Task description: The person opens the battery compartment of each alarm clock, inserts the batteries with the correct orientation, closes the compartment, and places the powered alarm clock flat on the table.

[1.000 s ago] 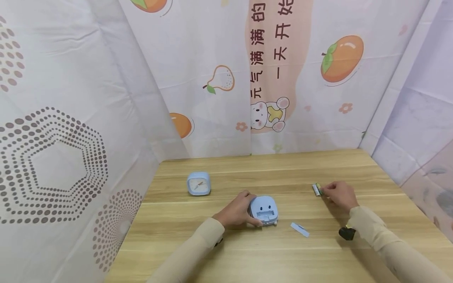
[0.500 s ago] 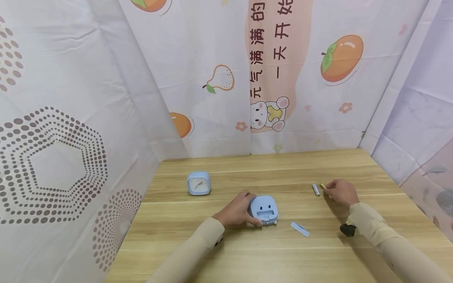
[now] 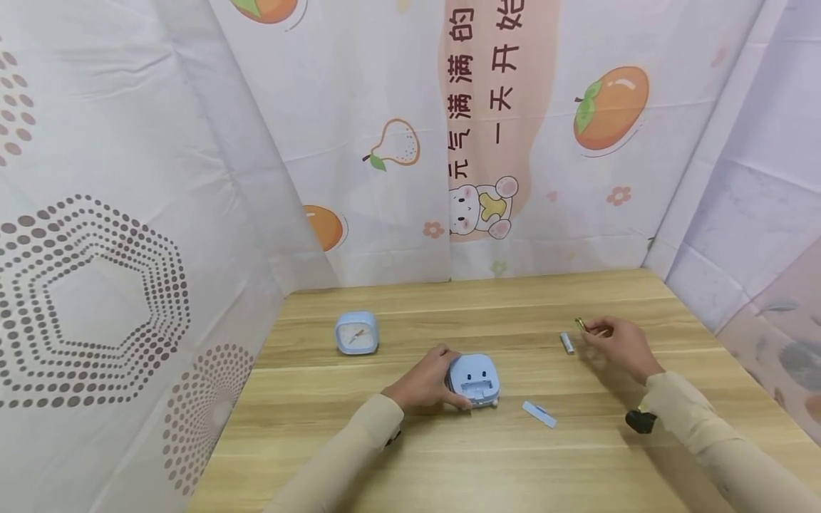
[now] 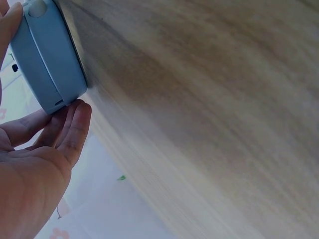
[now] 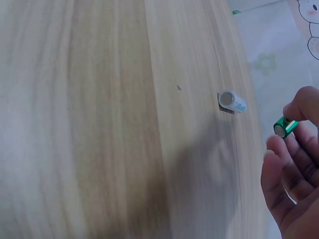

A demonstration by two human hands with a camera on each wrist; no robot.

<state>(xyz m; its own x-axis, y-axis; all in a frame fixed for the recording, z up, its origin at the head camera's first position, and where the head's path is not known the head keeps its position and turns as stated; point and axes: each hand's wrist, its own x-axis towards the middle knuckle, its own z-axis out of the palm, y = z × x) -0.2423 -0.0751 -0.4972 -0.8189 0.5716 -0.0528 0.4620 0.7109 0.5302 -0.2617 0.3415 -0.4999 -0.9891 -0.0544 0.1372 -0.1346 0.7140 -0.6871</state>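
A light blue alarm clock [image 3: 477, 364] lies on its face, its back up and its battery compartment uncovered. My left hand [image 3: 425, 380] grips its left side, thumb at the near edge; in the left wrist view, fingertips touch the clock's casing [image 4: 52, 57]. Between thumb and fingers, my right hand [image 3: 621, 347] pinches a green battery [image 5: 282, 127], raised off the table. To the left of that hand, a white battery [image 3: 567, 343] lies on the wood, shown end-on in the right wrist view. The blue battery cover [image 3: 539, 414] rests to the right of the clock.
Another light blue clock [image 3: 357, 333] stands upright at the back left, its dial facing forward. The wooden table [image 3: 449, 470] ends at a printed curtain [image 3: 359, 235] behind, with more cloth hanging on the left and right.
My right hand has drawn the green battery away from the white one and lifted it from the table. The left hand keeps its grip on the clock. The head view has shifted slightly.
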